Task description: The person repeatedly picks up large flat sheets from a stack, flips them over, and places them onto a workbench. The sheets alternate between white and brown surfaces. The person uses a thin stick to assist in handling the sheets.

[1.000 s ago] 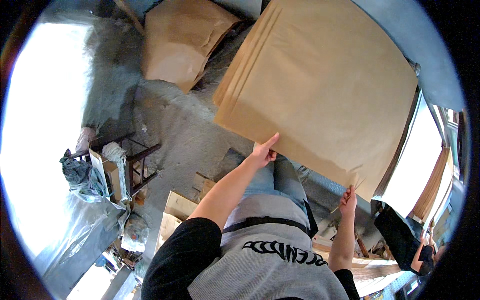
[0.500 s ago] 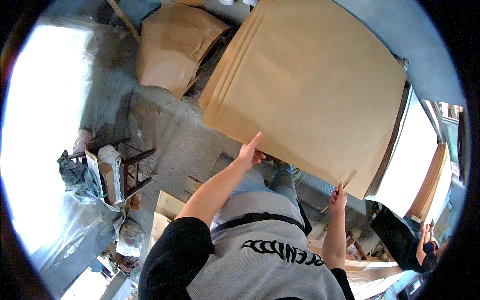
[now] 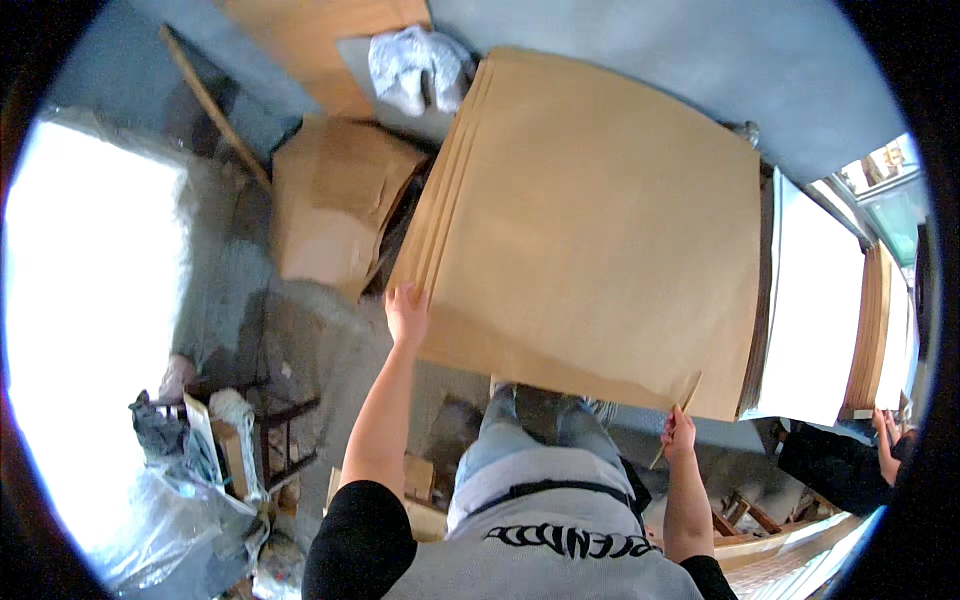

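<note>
A broad stack of brown paper sheets (image 3: 600,230) lies before me, its left edge fanned into several narrow steps. My left hand (image 3: 407,316) is at the near left corner, its fingers closed over the fanned edges; how many sheets they pinch I cannot tell. By the near right edge, my right hand (image 3: 679,436) is closed around a thin wooden stick (image 3: 693,388). The stick's upper end lies over the top sheet and its lower end pokes out below my fist.
Left of the stack is a folded brown paper bundle (image 3: 335,205). White sheets (image 3: 815,300) lie to the right, with another person's hand (image 3: 885,428) beyond. A dark stool (image 3: 285,420) with cloths and plastic stands at left. A light cloth (image 3: 420,68) is at the back.
My left hand has moved left from the near edge to the fanned corner and closed there. My right hand still holds the stick. The view has tilted up, showing more of the back wall.
</note>
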Action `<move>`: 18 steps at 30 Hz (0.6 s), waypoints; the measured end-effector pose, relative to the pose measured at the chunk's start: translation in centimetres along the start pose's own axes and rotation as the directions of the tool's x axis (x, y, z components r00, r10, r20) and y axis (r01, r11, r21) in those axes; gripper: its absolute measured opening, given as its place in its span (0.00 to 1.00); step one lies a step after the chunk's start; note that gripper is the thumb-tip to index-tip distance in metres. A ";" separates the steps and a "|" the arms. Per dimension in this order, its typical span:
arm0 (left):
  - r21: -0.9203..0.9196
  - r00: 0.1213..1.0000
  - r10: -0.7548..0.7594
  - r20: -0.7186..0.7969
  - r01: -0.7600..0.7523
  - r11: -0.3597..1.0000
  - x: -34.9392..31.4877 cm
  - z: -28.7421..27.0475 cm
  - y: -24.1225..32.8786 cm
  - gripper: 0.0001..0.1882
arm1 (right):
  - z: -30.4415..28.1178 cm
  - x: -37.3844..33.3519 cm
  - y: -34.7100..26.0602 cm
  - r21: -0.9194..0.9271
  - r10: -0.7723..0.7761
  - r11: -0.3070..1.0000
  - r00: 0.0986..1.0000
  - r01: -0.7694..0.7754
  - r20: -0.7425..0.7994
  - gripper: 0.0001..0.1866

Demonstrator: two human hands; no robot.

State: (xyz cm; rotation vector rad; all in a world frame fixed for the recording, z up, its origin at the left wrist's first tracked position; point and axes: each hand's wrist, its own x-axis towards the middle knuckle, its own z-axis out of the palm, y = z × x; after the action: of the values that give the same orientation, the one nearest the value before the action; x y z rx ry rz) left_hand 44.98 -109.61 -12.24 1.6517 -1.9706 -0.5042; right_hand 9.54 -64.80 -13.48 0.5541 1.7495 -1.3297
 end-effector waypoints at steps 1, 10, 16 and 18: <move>-0.047 0.993 -0.091 0.068 0.095 0.994 0.5 0.9 -1.5 0.13 | 0.7 -0.5 -0.5 0.026 -0.001 1.000 1.000 0.000 0.020 0.11; 0.056 0.901 -0.301 0.313 0.299 0.953 2.7 3.5 -3.4 0.12 | 0.2 -0.1 -0.3 0.056 0.030 0.998 0.999 -0.029 -0.021 0.11; 0.023 0.907 -0.309 0.287 0.316 0.949 2.4 4.8 -5.1 0.11 | 0.1 -0.5 -0.1 0.013 0.016 1.000 1.000 -0.016 0.023 0.12; 0.030 0.911 -0.307 0.276 0.311 0.950 2.4 4.7 -4.6 0.11 | 0.5 -0.9 -0.5 -0.009 0.009 1.000 1.000 -0.009 0.028 0.12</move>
State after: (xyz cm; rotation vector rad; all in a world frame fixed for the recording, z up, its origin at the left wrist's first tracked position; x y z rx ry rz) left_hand 45.44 -113.06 -18.30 1.9876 -1.8896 -0.9123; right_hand 9.84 -65.25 -12.48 0.5358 1.7273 -1.3170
